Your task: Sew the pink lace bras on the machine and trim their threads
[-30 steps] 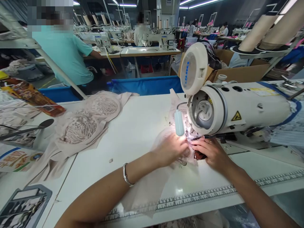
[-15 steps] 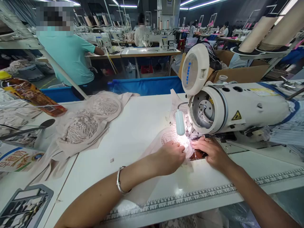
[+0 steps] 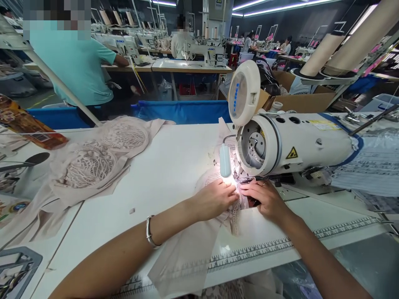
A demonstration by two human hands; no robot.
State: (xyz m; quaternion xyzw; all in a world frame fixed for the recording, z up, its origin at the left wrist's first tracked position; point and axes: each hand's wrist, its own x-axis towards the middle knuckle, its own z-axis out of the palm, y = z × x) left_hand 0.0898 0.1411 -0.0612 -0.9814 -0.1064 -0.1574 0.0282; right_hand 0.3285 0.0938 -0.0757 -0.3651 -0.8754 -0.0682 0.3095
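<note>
My left hand (image 3: 215, 200) is closed, its curled fingers gripping pale pink lace fabric (image 3: 234, 218) close to the sewing machine's needle area. A lacy edge of this piece shows below the fingers, and a sheer panel (image 3: 190, 259) of it spreads across the table's front. My right hand (image 3: 264, 198) lies with fingers stretched out on the fabric's right side, under the white sewing machine (image 3: 307, 143). A small lit lamp (image 3: 225, 161) shines on the spot between both hands. The needle and the fabric under it are hidden by glare and fingers.
Another lace piece with two cups (image 3: 90, 166) lies on the left of the table, near a bottle (image 3: 34, 126). A printed ruler (image 3: 268, 251) runs along the front edge. Thread cones (image 3: 322, 54) stand at upper right. Ahead, a person in a turquoise shirt (image 3: 75, 66) sits.
The whole view has shifted, so most things sit farther left. The fabric under my hands has turned: its lacy edge now shows below my left fingers, and the sheer panel reaches over the ruler.
</note>
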